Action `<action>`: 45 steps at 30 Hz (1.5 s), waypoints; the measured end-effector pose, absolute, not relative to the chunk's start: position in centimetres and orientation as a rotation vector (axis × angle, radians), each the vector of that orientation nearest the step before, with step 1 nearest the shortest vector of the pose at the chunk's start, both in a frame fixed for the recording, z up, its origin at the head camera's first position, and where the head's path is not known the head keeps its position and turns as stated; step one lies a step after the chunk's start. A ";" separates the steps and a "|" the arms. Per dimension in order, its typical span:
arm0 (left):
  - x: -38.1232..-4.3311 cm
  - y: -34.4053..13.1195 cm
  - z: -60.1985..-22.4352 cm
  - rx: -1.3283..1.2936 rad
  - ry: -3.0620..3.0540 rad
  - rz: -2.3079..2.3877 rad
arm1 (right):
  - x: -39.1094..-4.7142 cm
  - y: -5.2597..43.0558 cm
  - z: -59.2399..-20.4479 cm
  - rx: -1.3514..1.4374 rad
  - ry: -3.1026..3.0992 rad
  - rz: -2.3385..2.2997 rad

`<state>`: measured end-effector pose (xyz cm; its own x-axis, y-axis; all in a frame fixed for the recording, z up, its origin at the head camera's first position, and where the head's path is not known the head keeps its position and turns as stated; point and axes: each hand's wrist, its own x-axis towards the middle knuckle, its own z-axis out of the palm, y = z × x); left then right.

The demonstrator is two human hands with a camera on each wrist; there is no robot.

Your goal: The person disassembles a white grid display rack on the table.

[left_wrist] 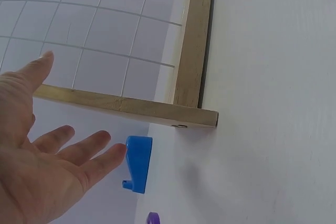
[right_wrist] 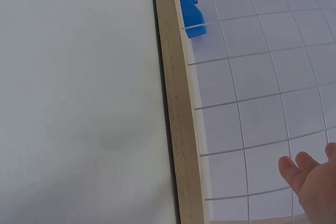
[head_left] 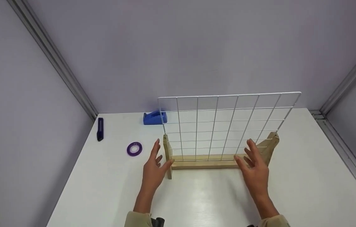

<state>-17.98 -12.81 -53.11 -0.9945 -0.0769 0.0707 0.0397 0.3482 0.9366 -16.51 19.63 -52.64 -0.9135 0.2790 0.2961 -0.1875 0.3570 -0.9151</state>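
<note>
A white wire grid [head_left: 217,95] stands up from a wooden frame, leaning back. The frame has a long base bar [head_left: 203,165] between a left end piece [head_left: 167,151] and a right end piece [head_left: 271,148]. By the left end piece is my left hand [head_left: 153,173], its fingers spread and thumb reaching toward the frame. In the left wrist view that hand [left_wrist: 31,166] holds nothing. My right hand [head_left: 256,175] hovers in front of the grid near the right end piece, fingers extended, nothing gripped. Whether either hand touches the frame is unclear.
A blue tape dispenser [head_left: 153,118] stands at the back of the white table [head_left: 209,195], partly behind the grid. Left of the frame lies a purple tape roll [head_left: 129,149]. A dark blue utility knife [head_left: 100,129] lies farther left. Walls border the back and sides.
</note>
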 end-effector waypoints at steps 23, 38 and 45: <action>-18.6 -13.0 -53.7 -0.003 -2.461 -1.835 | -18.0 17.4 -51.8 -0.106 -2.139 1.608; -19.0 -13.3 -54.0 -0.059 -2.354 -2.082 | -19.2 15.9 -52.1 -0.109 -2.076 1.686; -19.1 -13.1 -54.1 -0.041 -2.351 -2.101 | -19.9 15.5 -52.2 -0.113 -2.052 1.632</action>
